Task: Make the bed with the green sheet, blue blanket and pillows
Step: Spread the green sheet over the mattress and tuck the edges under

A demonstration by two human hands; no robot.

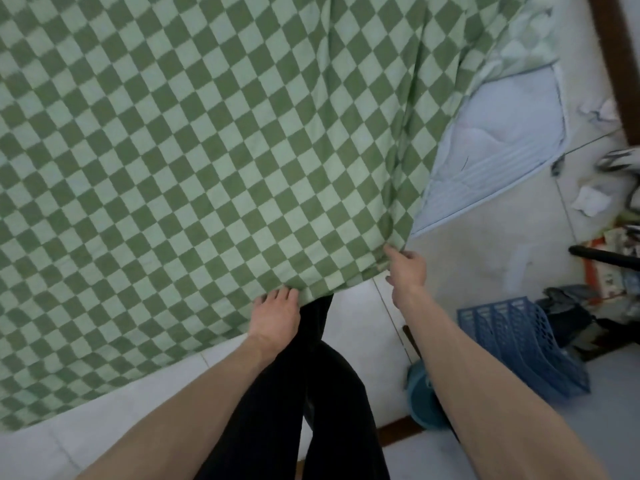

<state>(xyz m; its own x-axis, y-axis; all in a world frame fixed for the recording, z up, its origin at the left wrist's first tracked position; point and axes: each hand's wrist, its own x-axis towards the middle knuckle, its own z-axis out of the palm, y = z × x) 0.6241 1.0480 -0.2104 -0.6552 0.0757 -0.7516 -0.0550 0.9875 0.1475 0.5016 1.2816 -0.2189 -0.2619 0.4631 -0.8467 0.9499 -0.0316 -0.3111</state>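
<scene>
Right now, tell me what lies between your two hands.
Head view: the green sheet's hem spans from left hand to right hand; dark trousers below.

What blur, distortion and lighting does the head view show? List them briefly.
Head view: the green checkered sheet is smeared by motion blur toward the left edge and top right; wide-angle lens bends its checks and the floor tile lines; lighting soft and even, no glare, only faint shadows; both the left hand and the right hand look fairly sharp.
</scene>
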